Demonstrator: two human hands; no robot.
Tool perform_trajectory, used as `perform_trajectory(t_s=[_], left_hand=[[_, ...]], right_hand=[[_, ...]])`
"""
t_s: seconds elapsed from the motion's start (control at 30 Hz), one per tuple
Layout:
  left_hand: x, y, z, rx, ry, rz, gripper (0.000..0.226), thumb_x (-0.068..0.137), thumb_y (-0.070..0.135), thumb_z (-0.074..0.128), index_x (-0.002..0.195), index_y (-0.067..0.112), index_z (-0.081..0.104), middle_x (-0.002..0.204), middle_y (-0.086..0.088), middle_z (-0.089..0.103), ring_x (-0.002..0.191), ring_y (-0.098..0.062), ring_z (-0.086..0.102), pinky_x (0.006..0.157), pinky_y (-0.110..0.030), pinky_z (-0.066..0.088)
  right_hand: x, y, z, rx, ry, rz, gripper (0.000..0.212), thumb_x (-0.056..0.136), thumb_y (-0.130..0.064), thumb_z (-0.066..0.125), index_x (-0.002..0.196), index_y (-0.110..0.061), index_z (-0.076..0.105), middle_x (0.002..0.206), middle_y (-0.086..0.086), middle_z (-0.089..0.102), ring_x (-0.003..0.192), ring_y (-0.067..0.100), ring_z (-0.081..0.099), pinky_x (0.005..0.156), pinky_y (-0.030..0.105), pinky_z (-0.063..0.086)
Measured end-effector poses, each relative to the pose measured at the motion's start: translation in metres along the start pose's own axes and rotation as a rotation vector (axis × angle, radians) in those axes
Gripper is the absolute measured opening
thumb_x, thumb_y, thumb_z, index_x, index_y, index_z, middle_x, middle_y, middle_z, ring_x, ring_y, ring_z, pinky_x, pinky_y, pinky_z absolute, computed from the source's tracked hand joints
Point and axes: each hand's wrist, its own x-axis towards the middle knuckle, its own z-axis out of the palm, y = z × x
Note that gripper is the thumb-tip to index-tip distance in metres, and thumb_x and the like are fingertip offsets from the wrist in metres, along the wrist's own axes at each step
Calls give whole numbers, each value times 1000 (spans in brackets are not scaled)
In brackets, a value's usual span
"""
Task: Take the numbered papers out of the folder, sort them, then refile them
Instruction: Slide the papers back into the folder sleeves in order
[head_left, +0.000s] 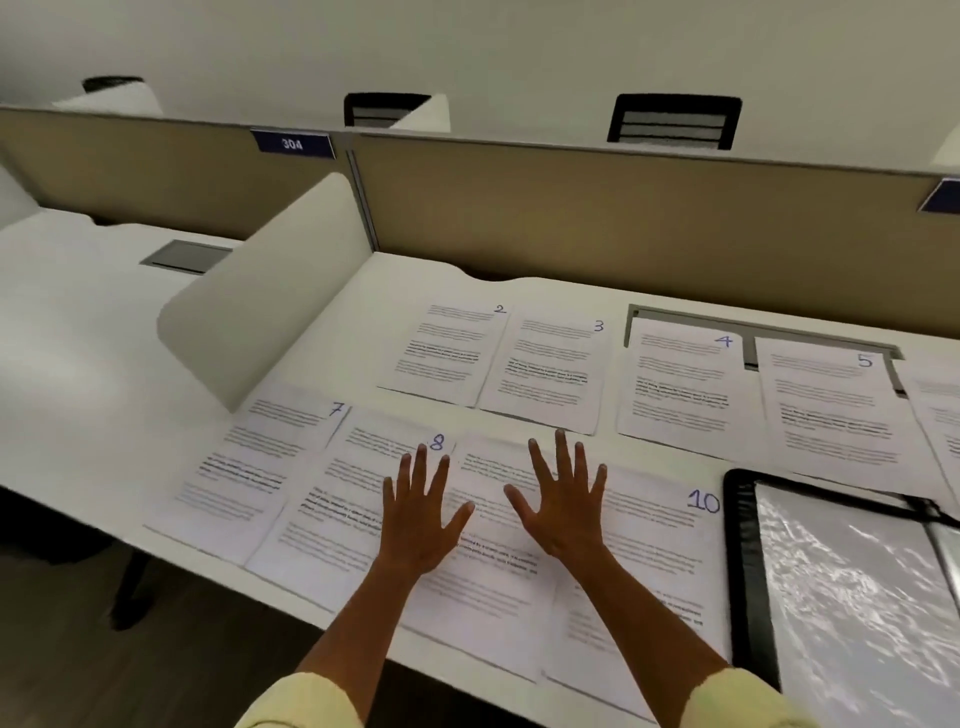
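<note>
Two rows of printed sheets lie face up on the white desk (130, 332) in the head view, each white with grey blocks of text and a blue handwritten number at its top right corner. Back row, running from 12 o'clock toward 2 o'clock: sheet 2 (447, 353), sheet 3 (545, 374) just beside it, sheet 4 (680, 384) and sheet 5 (831, 410). One more sheet (940, 415) at 3 o'clock is cut off by the frame edge, and its number cannot be read. Front row, from 9 o'clock: sheet 7 (249, 467), sheet 8 (337, 499) overlapping its right edge, an unnumbered-looking sheet (488, 561) under the hands, then sheet 10 (654, 561).

Both hands lie flat with fingers straight and spread, holding nothing. The left hand (421, 514) rests across the seam of sheet 8 and the middle sheet; the right hand (566, 504) covers the middle sheet's top right corner, so its number is hidden. Pale yellow sleeves (306, 701) show at the bottom edge.

The folder (748, 571) lies open at 4 o'clock, black-rimmed with a shiny clear pocket, touching sheet 10's right edge and cut off at the right. The print on every sheet is too blurred to read.
</note>
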Motion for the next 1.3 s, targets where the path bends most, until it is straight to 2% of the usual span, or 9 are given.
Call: perform_trajectory(t_s=[0.13,0.23,0.3,0.53,0.67,0.8,1.0,1.2,1.3], left_hand=[[32,-14,-3,-7,-2,-28,86,86,80,10,156,30,4,164,-7,-7,150,-30,-5,117,-58,6],[58,-26,-3,-34,-2,-36,85,89,77,15,156,25,19,164,-10,6,150,-34,9,115,-61,15],[76,-36,-2,-30,-6,-40,87,89,77,13,155,23,22,163,-11,8,150,-34,10,115,-61,15],[152,-67,-6,-61,-6,32,90,84,81,3,156,27,5,164,-6,-10,150,-28,-8,117,-56,1],[191,-87,-5,-60,-6,93,87,86,78,9,157,26,6,164,-7,-7,151,-28,-7,118,-55,0],[231,-111,-1,-69,-1,138,83,90,73,21,156,24,17,165,-8,2,151,-31,2,116,-58,7],[275,-132,-2,-43,34,236,79,92,67,28,157,23,16,165,-8,1,152,-28,-1,118,-57,6],[297,-141,9,-37,-3,239,78,93,67,27,156,22,18,165,-7,3,152,-27,4,117,-60,13],[295,-141,13,-18,23,240,78,93,66,32,156,22,21,164,-8,6,151,-27,5,118,-59,12]], right_hand=[[41,-10,5,-14,-31,-23,87,83,-86,1,156,-40,-6,164,2,-23,152,30,-15,117,60,-13],[64,-18,10,-29,-24,-22,86,86,-84,10,158,-37,4,167,6,-9,153,33,-4,118,62,-7],[79,-23,14,-41,-34,-24,86,86,-84,9,158,-37,5,167,6,-7,153,33,-3,117,62,-6],[130,-45,25,-44,-25,28,87,83,-84,0,157,-38,3,167,5,-11,154,33,-4,118,63,-5],[152,-61,36,-48,-17,79,84,86,-82,10,157,-38,4,167,5,-6,154,35,2,117,65,0],[178,-76,44,-35,-35,144,86,83,-84,4,156,-40,-2,166,2,-13,154,31,-5,119,62,-5],[219,-94,49,-30,-34,234,88,81,-82,9,158,-39,2,168,5,-7,154,32,-6,119,62,-5],[256,-99,57,-39,-47,274,90,80,-83,9,158,-38,1,168,5,-6,154,31,-7,119,62,-6],[275,-96,59,-44,-60,277,91,79,-83,9,158,-38,1,168,5,-7,154,30,-8,119,62,-4]])
